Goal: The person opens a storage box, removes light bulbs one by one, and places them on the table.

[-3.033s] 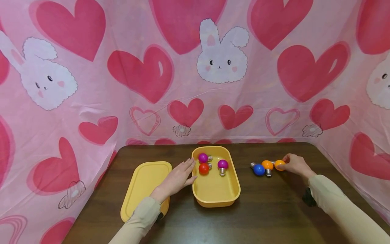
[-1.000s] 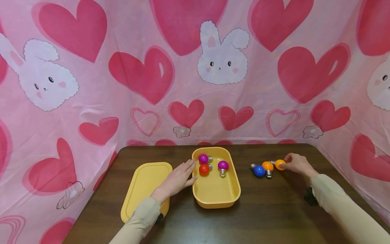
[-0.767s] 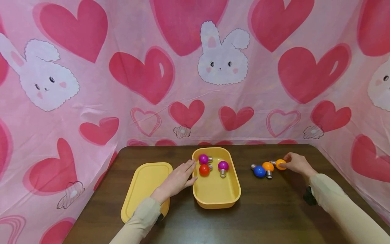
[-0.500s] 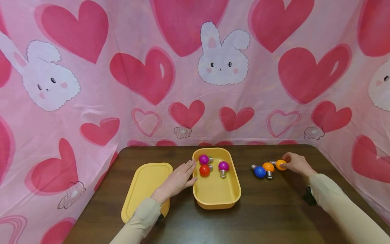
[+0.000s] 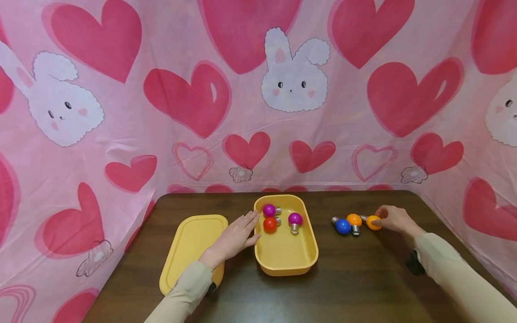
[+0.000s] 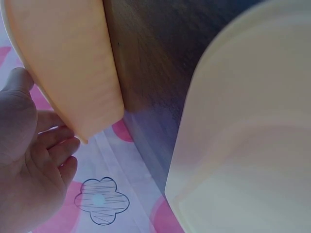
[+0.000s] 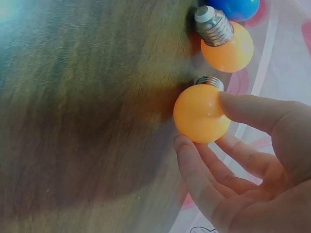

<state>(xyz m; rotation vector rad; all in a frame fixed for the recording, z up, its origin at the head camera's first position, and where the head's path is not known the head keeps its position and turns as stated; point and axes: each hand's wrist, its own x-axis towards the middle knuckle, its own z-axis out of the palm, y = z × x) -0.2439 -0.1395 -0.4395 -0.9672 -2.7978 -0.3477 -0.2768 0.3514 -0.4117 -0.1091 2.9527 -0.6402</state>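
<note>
My right hand [image 5: 397,220] pinches an orange light bulb [image 7: 197,114] between thumb and fingertips, low over the table at the right. The screw base of this bulb points left, toward a second orange bulb [image 5: 354,220], and a blue bulb [image 5: 343,226] lies against that one. My left hand [image 5: 234,237] rests at the left rim of a yellow plastic box [image 5: 286,272], its fingers extended along the edge. Inside the box lie two purple bulbs [image 5: 295,219] and a red bulb [image 5: 270,225]. In the left wrist view, thumb and fingertips touch the box's outer wall.
A flat yellow lid [image 5: 191,251] lies left of the box, partly beneath my left forearm. All of it sits on a dark wooden table [image 5: 339,291]. Behind the table hangs a pink cloth [image 5: 250,103] with hearts and rabbits.
My right hand has shifted the orange bulb slightly right and nearer, widening its gap from the second orange bulb. The left hand and the bulbs in the box have stayed in place.
</note>
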